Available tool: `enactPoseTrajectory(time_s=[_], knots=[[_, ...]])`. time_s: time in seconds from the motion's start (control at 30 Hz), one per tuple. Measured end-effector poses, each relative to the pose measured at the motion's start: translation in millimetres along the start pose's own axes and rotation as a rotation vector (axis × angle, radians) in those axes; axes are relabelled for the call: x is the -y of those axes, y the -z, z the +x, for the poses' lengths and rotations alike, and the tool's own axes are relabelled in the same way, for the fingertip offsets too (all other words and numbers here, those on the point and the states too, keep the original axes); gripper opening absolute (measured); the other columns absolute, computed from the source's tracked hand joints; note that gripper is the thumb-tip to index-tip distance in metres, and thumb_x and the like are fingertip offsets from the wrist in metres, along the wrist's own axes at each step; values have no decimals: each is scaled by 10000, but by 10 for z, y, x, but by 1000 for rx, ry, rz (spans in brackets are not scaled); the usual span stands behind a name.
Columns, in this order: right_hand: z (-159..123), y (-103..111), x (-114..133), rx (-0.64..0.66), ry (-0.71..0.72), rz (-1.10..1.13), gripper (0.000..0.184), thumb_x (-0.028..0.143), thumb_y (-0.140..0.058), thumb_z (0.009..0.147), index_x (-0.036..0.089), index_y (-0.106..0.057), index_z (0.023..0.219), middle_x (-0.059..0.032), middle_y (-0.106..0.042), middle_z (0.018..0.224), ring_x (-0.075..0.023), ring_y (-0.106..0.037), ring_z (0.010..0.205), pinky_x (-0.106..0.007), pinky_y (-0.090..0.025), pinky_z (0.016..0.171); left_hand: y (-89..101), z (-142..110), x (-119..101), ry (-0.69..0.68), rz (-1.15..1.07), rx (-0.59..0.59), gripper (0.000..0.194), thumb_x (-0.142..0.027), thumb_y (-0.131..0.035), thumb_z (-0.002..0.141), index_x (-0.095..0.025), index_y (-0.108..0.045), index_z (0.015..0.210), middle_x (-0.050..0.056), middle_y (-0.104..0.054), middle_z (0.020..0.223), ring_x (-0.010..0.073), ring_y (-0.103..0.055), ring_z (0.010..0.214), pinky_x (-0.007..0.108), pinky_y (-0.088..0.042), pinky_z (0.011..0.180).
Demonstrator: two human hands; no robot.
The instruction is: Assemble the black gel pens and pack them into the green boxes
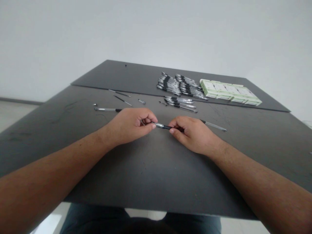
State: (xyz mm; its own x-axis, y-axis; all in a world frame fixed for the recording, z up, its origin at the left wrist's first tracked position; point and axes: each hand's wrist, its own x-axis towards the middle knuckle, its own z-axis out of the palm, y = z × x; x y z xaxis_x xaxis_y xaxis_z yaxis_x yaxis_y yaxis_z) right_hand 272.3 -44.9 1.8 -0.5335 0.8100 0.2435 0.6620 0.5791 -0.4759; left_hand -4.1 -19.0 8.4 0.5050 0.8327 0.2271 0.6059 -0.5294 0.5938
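Between my hands, above the dark table, a pen [161, 125] with a clear-and-black body lies level. My left hand [135, 125] pinches its left end, and my right hand [192, 131] closes round its black grip; the clear barrel [215, 126] sticks out past that hand on the right. Left of my left hand lies another clear barrel [107, 110] with a black grip, its right end hidden by the hand. Just beyond are two thin refills [123, 100] and a small clear cap [141, 101].
Several pens [180, 101] lie in a small group beyond my hands, with larger piles of pens [169, 84] behind them. Light green boxes [229, 91] stand at the back right. A seam crosses the dark table [156, 172]; a wall rises behind it.
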Motion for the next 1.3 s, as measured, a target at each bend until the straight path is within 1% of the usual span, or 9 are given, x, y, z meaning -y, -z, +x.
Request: enactPoseTrajectory(time_s=[0.17, 0.4, 0.63, 0.77, 0.87, 0.97, 1.07, 1.17, 1.3], knots=[[5, -9, -9, -7, 1, -39, 94, 245, -621, 1022, 230, -713, 1037, -48, -751, 895, -210, -642, 799, -329, -444, 754, -31, 6, -6, 69, -22, 20, 240, -407, -695, 942, -267, -825, 1087, -34, -843, 832, 176, -785, 763, 289, -552, 741], [20, -32, -5, 2, 3, -34, 111, 234, -609, 1032, 227, -720, 1040, -53, -751, 910, -216, -651, 841, -326, -446, 775, -119, 3, 37, 135, -214, 45, 227, -391, -735, 936, -230, -812, 1075, -17, -845, 795, 164, -782, 657, 267, -582, 658], [27, -60, -50, 9, -10, -18, 84, 244, -627, 1025, 232, -710, 1028, -44, -745, 903, -211, -640, 829, -321, -432, 758, -118, 23, 25, 97, -138, 36, 212, -387, -723, 946, -228, -809, 1057, -25, -835, 773, 157, -769, 644, 265, -541, 646], [29, -58, -41, 4, -15, -11, 76, 244, -630, 1027, 232, -705, 1023, -31, -740, 877, -199, -631, 793, -314, -428, 736, -114, 29, 48, 60, -39, 27, 230, -406, -696, 963, -243, -803, 1085, -29, -836, 796, 171, -787, 731, 281, -541, 704], [27, -51, -64, 7, -12, -34, 86, 231, -627, 1026, 226, -712, 1039, -35, -749, 888, -201, -645, 808, -316, -450, 760, -116, 39, 112, 23, -19, 24, 311, -431, -685, 956, -234, -784, 1175, -9, -857, 875, 191, -797, 806, 306, -555, 762], [25, -14, -156, -14, -16, -109, 142, 200, -614, 1023, 206, -735, 1097, -64, -769, 958, -221, -680, 885, -331, -491, 828, -106, 61, 192, 35, -5, -2, 398, -475, -685, 953, -212, -756, 1244, 6, -855, 892, 208, -788, 806, 329, -551, 776], [56, 70, -301, -26, -46, -222, 211, 166, -611, 1016, 181, -766, 1160, -113, -783, 1077, -254, -715, 1015, -358, -529, 925, -91, 79, 238, 49, 58, -27, 313, -453, -668, 959, -214, -778, 1128, 15, -838, 871, 212, -774, 800, 331, -530, 762], [161, 183, -438, -10, -147, -348, 239, 176, -625, 1026, 167, -803, 1185, -146, -783, 1133, -280, -732, 1073, -384, -551, 982, -98, 80, 236, 31, 65, 5, 238, -393, -646, 975, -220, -793, 1046, 17, -831, 877, 203, -770, 802, 320, -522, 751], [363, 294, -561, 74, -262, -505, 286, 172, -608, 1042, 140, -828, 1223, -174, -796, 1192, -284, -752, 1124, -379, -556, 1024, -135, 68, 199, -47, 106, 68, 204, -336, -646, 1005, -216, -806, 1042, 34, -845, 935, 216, -785, 861, 327, -525, 779]])
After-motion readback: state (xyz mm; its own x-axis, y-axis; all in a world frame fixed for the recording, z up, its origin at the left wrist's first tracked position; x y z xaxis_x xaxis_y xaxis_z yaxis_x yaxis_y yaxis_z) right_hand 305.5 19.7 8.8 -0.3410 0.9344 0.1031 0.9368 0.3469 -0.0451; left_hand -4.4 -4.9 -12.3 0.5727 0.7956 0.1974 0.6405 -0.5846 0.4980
